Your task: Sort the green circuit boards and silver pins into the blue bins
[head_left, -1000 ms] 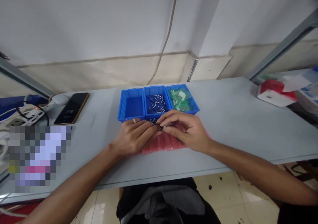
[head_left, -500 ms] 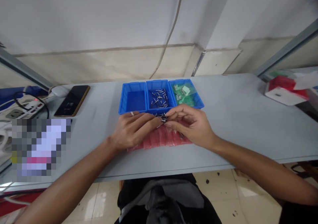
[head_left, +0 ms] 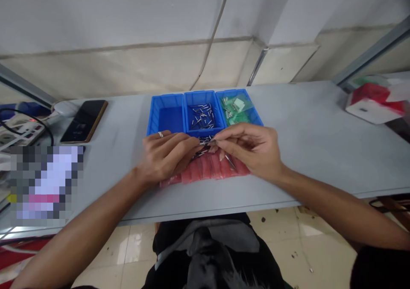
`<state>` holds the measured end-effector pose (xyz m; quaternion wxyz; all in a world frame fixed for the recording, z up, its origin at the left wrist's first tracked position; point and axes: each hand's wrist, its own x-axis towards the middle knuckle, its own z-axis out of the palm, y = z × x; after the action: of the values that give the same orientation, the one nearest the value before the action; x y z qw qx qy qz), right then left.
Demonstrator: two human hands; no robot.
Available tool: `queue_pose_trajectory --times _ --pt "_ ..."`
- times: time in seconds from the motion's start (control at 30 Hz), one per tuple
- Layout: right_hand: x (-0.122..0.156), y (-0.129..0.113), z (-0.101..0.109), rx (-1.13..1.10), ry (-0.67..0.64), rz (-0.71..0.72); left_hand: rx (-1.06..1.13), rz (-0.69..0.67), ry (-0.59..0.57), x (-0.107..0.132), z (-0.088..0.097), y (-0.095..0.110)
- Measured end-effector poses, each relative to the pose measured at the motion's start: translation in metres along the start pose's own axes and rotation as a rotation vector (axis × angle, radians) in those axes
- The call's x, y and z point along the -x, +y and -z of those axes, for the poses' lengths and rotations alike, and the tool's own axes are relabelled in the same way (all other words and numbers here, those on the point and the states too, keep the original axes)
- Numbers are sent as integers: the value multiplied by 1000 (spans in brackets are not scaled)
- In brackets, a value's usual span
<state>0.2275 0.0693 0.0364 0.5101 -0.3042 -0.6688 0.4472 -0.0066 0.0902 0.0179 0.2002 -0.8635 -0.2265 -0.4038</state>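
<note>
Since the earlier frame, your right hand [head_left: 253,150] has risen off the red plastic bags [head_left: 205,171] and now sits level with your left hand [head_left: 165,156], just in front of the blue three-compartment tray [head_left: 205,93]. Your right grip is narrow: thumb and forefinger pinch the metal pins [head_left: 206,142] at the front rim of the tray's middle compartment. Your left grip is also narrow, with the fingers curled over further pins; their number is hidden. More pins lie loose in the middle compartment. Small green bags [head_left: 237,109] occupy the tray's right compartment. The red bags lie directly in front of the tray on the surface [head_left: 304,152], beneath both hands. A phone [head_left: 83,121] lies left of the tray.
</note>
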Motion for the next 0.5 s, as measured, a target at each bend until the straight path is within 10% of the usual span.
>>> queue_pose_trajectory --times 0.37,0.5 --pt "-13 14 10 -140 107 -104 -18 111 -19 0 5 -1" --pt "-10 12 12 130 19 44 -31 103 -41 -2 6 -1"
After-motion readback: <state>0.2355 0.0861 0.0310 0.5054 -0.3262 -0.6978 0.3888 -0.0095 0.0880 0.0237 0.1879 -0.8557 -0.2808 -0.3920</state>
